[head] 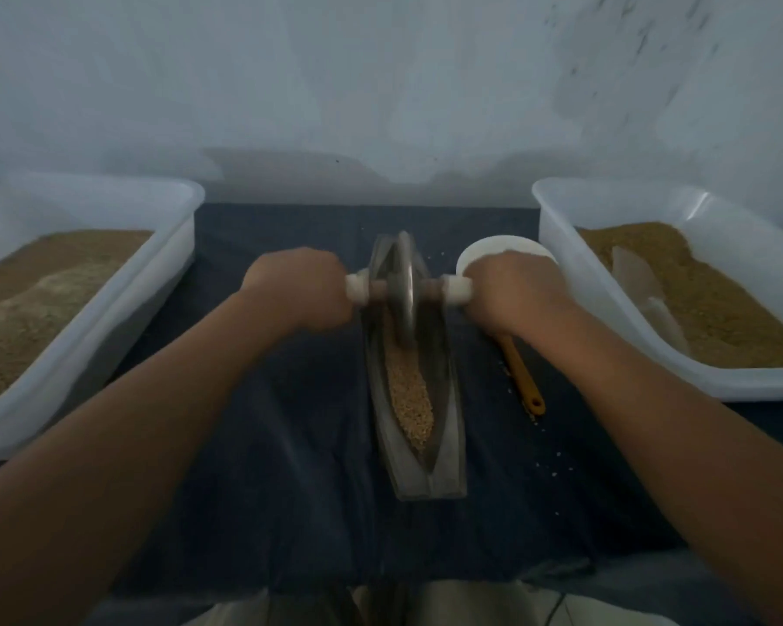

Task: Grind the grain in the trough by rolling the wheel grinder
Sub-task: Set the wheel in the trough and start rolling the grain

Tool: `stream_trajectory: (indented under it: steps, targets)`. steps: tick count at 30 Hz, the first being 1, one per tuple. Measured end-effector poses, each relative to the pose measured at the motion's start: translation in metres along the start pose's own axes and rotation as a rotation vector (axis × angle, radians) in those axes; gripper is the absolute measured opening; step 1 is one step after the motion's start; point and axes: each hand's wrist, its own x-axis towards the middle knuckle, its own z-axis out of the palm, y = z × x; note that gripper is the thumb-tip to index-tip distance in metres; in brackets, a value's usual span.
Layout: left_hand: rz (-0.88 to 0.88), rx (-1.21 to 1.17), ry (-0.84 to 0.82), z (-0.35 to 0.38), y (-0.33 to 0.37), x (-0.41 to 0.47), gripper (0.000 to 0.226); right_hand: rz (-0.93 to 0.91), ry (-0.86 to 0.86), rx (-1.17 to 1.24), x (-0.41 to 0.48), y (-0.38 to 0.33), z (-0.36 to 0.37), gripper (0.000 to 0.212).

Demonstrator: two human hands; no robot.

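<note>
mid-grind | my left hand (297,289) and right hand (514,293) grip wheel grinder (403,286) handles, frame centre | trough (414,399) lower half – grain (410,399) looks whole – plenty left

We seem to be in a plain workroom for processing grain by hand, not a fitted kitchen. A bare, pale wall (380,83) with dark scuffs at its upper right stands ahead of us. A dark cloth (290,445) is spread under everything. A left tub (123,318) and a right tub (597,286), both white plastic, hold brown grain (41,282) in bulk. Between them we see a metal trough (444,449) with a hand-rolled grinder (405,282), and beside it a white bowl (493,248) and an orange spoon (523,372).
</note>
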Motion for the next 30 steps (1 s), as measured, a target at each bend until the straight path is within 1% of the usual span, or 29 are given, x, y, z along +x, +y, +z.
stream_trajectory:
  steps: [1,2,4,5,7,9,11,13,14,18,19,21,24,27,30]
  targets:
    - [-0.031,0.007,0.023,-0.004,0.001,0.011,0.03,0.019,0.036,-0.021,0.015,-0.002,-0.001,0.022]
    - [-0.049,0.01,0.036,-0.007,0.002,0.019,0.029,0.025,0.035,-0.025,0.026,-0.004,-0.002,0.022]
    - [-0.053,0.011,0.05,-0.01,0.004,0.023,0.027,0.029,0.002,-0.001,0.034,-0.005,-0.003,0.025]
    - [-0.044,0.009,0.032,-0.01,0.005,0.021,0.026,0.034,-0.025,0.011,0.033,-0.004,-0.003,0.025]
    - [0.013,-0.016,-0.077,-0.008,0.003,0.004,0.027,0.009,-0.114,0.035,0.016,-0.002,-0.004,0.019]
    - [0.088,-0.033,-0.194,-0.001,0.0,-0.021,0.024,-0.052,-0.257,0.089,-0.019,0.004,-0.007,0.015]
    - [0.143,-0.011,-0.211,0.007,-0.003,-0.041,0.023,-0.106,-0.395,0.14,-0.055,0.011,-0.015,0.011]
    - [0.158,0.013,-0.162,0.011,-0.002,-0.047,0.027,-0.12,-0.441,0.146,-0.067,0.013,-0.018,0.01]
    - [0.137,0.007,-0.136,0.011,0.0,-0.044,0.027,-0.108,-0.413,0.135,-0.063,0.01,-0.018,0.011]
    - [-0.006,0.0,-0.003,-0.002,0.005,-0.003,0.026,0.034,-0.112,0.019,-0.005,-0.008,-0.014,0.016]
    - [-0.032,0.006,0.028,-0.005,0.005,0.007,0.025,0.057,-0.085,0.009,0.009,-0.009,-0.015,0.015]
    - [-0.057,0.008,0.06,-0.008,0.007,0.016,0.022,0.061,-0.105,0.007,0.027,-0.009,-0.017,0.015]
    - [-0.064,0.014,0.036,-0.002,0.009,0.007,0.024,-0.003,-0.156,-0.017,0.027,-0.005,-0.014,0.015]
    - [-0.047,0.004,0.024,0.012,0.009,-0.019,0.025,-0.128,-0.153,0.051,0.001,-0.001,-0.011,0.027]
    - [0.007,0.0,0.039,0.02,0.006,-0.046,0.022,-0.285,-0.104,0.14,-0.042,0.008,-0.014,0.018]
